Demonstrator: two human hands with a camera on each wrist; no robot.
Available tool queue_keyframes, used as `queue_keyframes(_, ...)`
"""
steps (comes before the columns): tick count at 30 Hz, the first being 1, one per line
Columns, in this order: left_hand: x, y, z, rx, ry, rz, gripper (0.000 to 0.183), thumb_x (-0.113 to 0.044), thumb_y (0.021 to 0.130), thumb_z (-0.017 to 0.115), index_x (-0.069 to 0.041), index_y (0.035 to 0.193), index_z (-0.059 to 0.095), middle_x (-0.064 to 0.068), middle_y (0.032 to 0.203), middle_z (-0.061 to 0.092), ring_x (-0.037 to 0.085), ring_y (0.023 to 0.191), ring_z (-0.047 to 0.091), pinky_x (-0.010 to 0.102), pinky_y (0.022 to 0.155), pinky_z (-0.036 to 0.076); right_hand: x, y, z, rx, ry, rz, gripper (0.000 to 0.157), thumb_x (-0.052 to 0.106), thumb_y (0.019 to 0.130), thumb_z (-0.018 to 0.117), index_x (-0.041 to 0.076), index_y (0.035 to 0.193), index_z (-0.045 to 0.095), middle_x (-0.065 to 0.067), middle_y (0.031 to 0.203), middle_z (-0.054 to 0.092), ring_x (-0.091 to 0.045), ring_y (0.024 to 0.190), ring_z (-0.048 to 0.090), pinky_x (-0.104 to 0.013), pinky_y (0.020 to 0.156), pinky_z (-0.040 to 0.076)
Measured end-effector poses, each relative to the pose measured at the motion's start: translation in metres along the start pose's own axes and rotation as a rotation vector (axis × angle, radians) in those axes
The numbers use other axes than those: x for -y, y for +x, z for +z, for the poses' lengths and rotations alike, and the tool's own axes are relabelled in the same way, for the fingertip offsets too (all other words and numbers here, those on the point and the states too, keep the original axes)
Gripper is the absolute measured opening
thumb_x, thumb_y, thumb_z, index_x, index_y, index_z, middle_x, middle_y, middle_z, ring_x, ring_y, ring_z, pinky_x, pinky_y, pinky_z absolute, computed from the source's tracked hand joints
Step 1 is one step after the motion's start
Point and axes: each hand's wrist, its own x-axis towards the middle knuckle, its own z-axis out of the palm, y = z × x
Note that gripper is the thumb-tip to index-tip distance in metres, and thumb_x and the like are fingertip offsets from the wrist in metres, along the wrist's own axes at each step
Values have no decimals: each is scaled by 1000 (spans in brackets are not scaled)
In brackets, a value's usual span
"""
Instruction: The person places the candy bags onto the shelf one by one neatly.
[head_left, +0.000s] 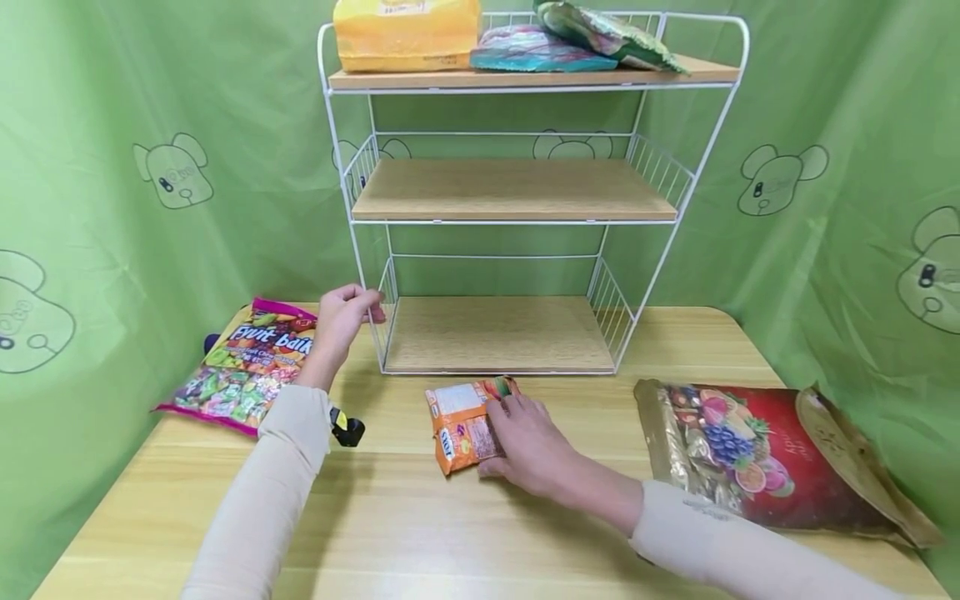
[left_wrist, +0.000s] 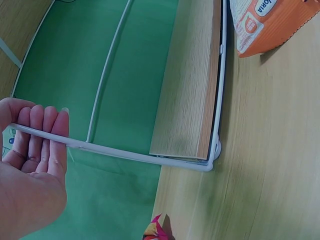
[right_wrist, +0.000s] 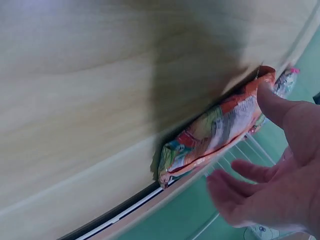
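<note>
My left hand [head_left: 347, 321] holds the left front post of a white wire shelf rack [head_left: 491, 372] with wooden boards. In the left wrist view its fingers [left_wrist: 50, 120] bend around the thin white post. An orange snack bag [head_left: 457, 421] lies on the table just in front of the rack. Over that bag's right side is my right hand [head_left: 532, 446], its thumb at the near edge and its fingers above the far part. The right wrist view shows the thumb overlapping one end of the bag [right_wrist: 215, 127], with the other fingers [right_wrist: 235, 192] loosely spread, apart from the thumb.
A candy bag with a pink edge [head_left: 247, 367] lies left, near a black-and-yellow object [head_left: 347, 427]. At right lies a large red and gold bag [head_left: 757, 458]. On the top board sit a yellow-orange package [head_left: 405, 37], a teal bag [head_left: 536, 50] and a green bag [head_left: 607, 35]. Green curtains [head_left: 82, 167] surround the table.
</note>
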Motion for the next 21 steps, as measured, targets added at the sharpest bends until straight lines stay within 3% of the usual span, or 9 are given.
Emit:
queue_keyframes(3,0,0,-1,1,3,-3,16,-11,95,64,-2,82,58,-6,71,68,11,73,67,29,87,60,3,3,3,43,20,25,95,46,76,86,6,149,41,-29,149,43,-51,145,33,-62,117,35)
queue_keyframes(7,-1,0,-1,0,-4,-2,17,-11,95,64,-3,81,58,-7,70,68,11,73,66,30,87,60,6,9,4,65,38,11,93,38,74,89,14,150,41,-28,151,41,-55,148,25,-67,118,30)
queue_keyframes(13,0,0,-1,9,-5,-4,17,-11,95,63,-4,80,58,-5,71,69,11,72,67,24,82,60,6,13,6,121,68,22,78,26,82,85,19,150,48,-26,152,46,-55,141,38,-65,115,36)
queue_keyframes(21,1,0,-1,0,-4,1,17,-11,95,63,-4,80,57,-5,71,68,11,72,66,23,81,60,-1,10,15,85,17,-38,69,26,90,77,18,152,46,-26,151,47,-53,135,46,-63,104,49)
